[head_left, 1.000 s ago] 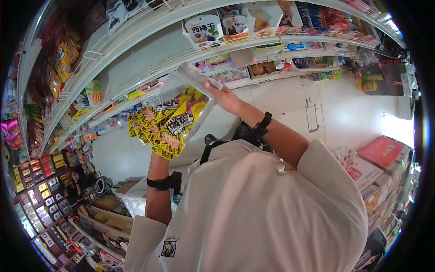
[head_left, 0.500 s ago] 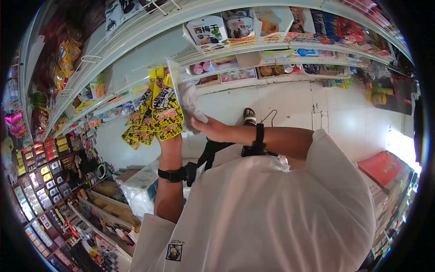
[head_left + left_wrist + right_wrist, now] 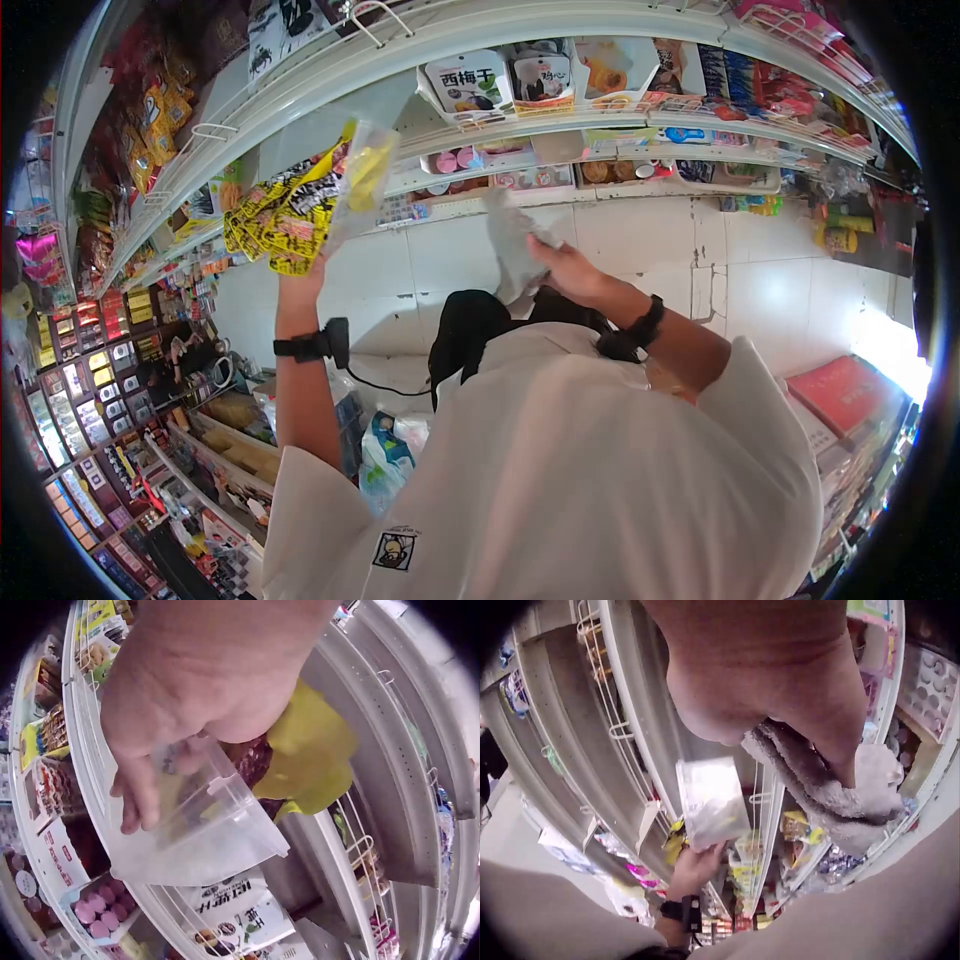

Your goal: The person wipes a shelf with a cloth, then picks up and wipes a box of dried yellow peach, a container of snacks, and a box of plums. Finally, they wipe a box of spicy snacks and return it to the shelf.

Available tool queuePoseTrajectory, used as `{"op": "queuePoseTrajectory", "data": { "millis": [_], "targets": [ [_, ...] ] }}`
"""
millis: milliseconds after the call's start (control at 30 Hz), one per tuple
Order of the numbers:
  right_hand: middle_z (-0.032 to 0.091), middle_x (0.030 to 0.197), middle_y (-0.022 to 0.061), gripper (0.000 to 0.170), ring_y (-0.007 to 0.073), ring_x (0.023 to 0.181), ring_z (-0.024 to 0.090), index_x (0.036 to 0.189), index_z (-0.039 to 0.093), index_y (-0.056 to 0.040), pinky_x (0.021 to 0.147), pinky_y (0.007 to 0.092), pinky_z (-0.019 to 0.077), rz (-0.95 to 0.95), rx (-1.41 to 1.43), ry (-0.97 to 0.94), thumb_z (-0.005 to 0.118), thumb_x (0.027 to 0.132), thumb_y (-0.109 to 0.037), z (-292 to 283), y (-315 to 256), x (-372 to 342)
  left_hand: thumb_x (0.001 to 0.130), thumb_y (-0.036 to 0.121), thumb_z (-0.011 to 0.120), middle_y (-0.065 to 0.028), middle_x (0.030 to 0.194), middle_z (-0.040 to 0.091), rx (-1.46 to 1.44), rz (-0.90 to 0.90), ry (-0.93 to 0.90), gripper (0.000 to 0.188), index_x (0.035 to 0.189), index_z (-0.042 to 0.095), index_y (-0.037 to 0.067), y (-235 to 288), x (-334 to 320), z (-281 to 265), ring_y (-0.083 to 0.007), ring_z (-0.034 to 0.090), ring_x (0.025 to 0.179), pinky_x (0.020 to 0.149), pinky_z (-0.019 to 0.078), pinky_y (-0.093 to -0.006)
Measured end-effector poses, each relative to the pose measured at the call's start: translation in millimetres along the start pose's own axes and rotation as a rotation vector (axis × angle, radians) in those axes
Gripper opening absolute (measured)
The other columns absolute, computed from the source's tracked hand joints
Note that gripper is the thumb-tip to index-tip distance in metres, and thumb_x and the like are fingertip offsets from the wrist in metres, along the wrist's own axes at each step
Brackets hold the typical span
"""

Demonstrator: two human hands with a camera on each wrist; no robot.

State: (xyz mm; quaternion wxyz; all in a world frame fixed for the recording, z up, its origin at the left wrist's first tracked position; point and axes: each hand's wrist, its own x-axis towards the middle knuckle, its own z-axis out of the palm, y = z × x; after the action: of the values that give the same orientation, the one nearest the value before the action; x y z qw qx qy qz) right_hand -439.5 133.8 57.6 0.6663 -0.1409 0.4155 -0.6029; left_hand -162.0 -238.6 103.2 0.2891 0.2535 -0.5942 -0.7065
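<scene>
My left hand grips a clear plastic box, its fingers bent over the box wall. Yellow snack packets with black print fan out of the box in the head view and mostly cover that hand. My right hand holds a grey cloth, which hangs in front of my body, apart from the box. Seen from the right wrist, the cloth is bunched thick and fluffy under the fingers, while the box is farther off in the left hand.
White shelves with wire rails curve across the front. A bare shelf stretch lies behind the box, left of a white bag of dried prunes. Lower shelves carry trays of small goods. A red box stands at right, and plastic bags lie at lower left.
The cloth was at the box's side; my right hand has drawn it away to the right. My left hand has shifted the box and packets leftward and tilted them differently.
</scene>
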Motion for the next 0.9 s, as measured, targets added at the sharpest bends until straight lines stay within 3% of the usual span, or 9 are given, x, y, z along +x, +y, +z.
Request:
{"op": "queuePoseTrajectory", "data": {
  "millis": [33,100,133,267,333,367,467,500,900],
  "targets": [
    [0.060,0.125,0.0061,0.058,0.0197,0.110,0.061,0.146,0.039,-0.0095,0.087,0.0374,0.0513,0.015,0.093,0.105,0.049,0.103,-0.046,-6.4,-3.8,-9.5,0.100,0.028,0.054,-0.0088,0.141,0.054,0.003,0.004,-0.009,0.042,0.140,0.048,0.014,15.1,11.2,6.9,-0.0308,0.055,0.126,0.105,0.0404,-0.0676],
    [0.059,0.127,0.0078,0.057,0.0220,0.113,0.060,0.145,0.040,-0.0086,0.090,0.0394,0.0505,0.015,0.199,0.217,0.049,0.103,-0.046,-13.0,-7.3,-25.2,0.099,0.027,0.056,-0.0062,0.137,0.057,-0.237,-0.279,0.155,0.040,0.136,0.050,0.015,30.8,44.5,2.2,-0.0274,0.056,0.123,0.102,0.0439,-0.0679],
    [0.058,0.129,0.0096,0.058,0.0241,0.116,0.058,0.145,0.040,-0.0077,0.092,0.0411,0.0497,-0.026,0.231,0.246,0.049,0.103,-0.046,-15.4,-7.0,-31.8,0.098,0.027,0.057,-0.0027,0.133,0.059,-0.191,-0.327,0.290,0.038,0.134,0.052,0.016,22.5,61.7,-21.7,-0.0240,0.057,0.121,0.100,0.0458,-0.0682],
    [0.055,0.135,0.0136,0.057,0.0281,0.124,0.055,0.147,0.036,-0.0060,0.098,0.0439,0.0478,-0.128,0.316,0.379,0.045,0.104,-0.044,-15.1,6.7,-45.3,0.102,0.037,0.046,-0.0023,0.140,0.052,-0.055,-0.373,0.264,0.041,0.141,0.046,0.022,27.9,123.4,-57.4,-0.0268,0.051,0.127,0.103,0.0385,-0.0719],
    [0.054,0.136,0.0139,0.056,0.0284,0.125,0.055,0.147,0.035,-0.0066,0.100,0.0439,0.0473,-0.169,0.363,0.447,0.044,0.105,-0.042,-7.7,14.4,-46.4,0.102,0.036,0.046,-0.0021,0.141,0.052,-0.128,-0.390,0.141,0.042,0.141,0.045,0.022,6.4,142.4,-163.9,-0.0270,0.050,0.128,0.104,0.0382,-0.0708],
    [0.053,0.138,0.0141,0.056,0.0285,0.126,0.054,0.148,0.035,-0.0062,0.102,0.0440,0.0462,-0.163,0.365,0.469,0.043,0.105,-0.041,-3.9,17.2,-47.1,0.102,0.035,0.047,-0.0018,0.141,0.051,-0.208,-0.404,0.055,0.043,0.142,0.044,0.022,-20.5,199.8,-182.1,-0.0272,0.049,0.128,0.105,0.0378,-0.0698],
    [0.055,0.134,0.0110,0.056,0.0256,0.122,0.056,0.146,0.037,-0.0066,0.100,0.0415,0.0475,-0.241,0.408,0.565,0.046,0.104,-0.043,19.6,26.8,-38.0,0.101,0.034,0.047,-0.0023,0.141,0.052,-0.187,-0.447,0.005,0.043,0.142,0.045,0.022,1.7,200.5,-144.5,-0.0273,0.049,0.128,0.105,0.0381,-0.0691],
    [0.059,0.129,0.0076,0.057,0.0225,0.117,0.059,0.144,0.041,-0.0073,0.096,0.0389,0.0497,-0.315,0.443,0.615,0.050,0.103,-0.045,30.4,30.4,-32.3,0.101,0.034,0.047,-0.0026,0.141,0.052,-0.175,-0.459,-0.007,0.043,0.142,0.045,0.021,-0.1,209.8,-147.3,-0.0273,0.049,0.127,0.104,0.0383,-0.0687],
    [0.062,0.127,0.0109,0.053,0.0232,0.115,0.061,0.136,0.050,0.0006,0.098,0.0373,0.0496,-0.363,0.617,1.092,0.056,0.101,-0.039,137.4,82.8,-5.7,0.100,0.032,0.048,-0.0054,0.138,0.052,-0.019,-0.551,-0.158,0.044,0.141,0.045,0.018,-37.0,297.3,-197.1,-0.0278,0.051,0.124,0.104,0.0402,-0.0646]
  ]
}}
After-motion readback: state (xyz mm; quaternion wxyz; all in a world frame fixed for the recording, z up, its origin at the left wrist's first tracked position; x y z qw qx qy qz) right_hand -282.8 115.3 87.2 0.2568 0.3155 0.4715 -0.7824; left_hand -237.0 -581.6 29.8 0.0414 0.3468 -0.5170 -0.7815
